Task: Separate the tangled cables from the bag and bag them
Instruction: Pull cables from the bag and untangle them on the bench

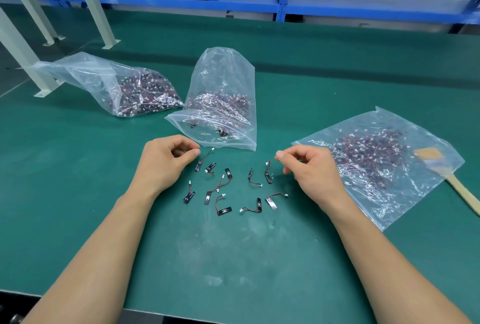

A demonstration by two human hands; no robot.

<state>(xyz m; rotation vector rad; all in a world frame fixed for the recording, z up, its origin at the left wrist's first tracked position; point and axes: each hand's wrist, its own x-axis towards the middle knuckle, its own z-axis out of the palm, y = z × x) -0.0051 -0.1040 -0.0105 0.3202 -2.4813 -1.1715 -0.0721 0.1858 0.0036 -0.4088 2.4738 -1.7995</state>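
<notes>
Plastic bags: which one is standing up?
The tall middle bag: the small zip bag before it, the left bag and the right bag all lie down.

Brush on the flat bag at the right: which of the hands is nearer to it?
Right. The right hand is at the flat bag's left edge, with the brush across the bag from it; the left hand is farther left, beyond the loose cables.

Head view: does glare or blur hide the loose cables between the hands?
Head view: loose cables sharp and evenly lit on the green mat; glare streaks the middle bag and right bag; wide-angle lens bends the blue shelf at the edges.
</notes>
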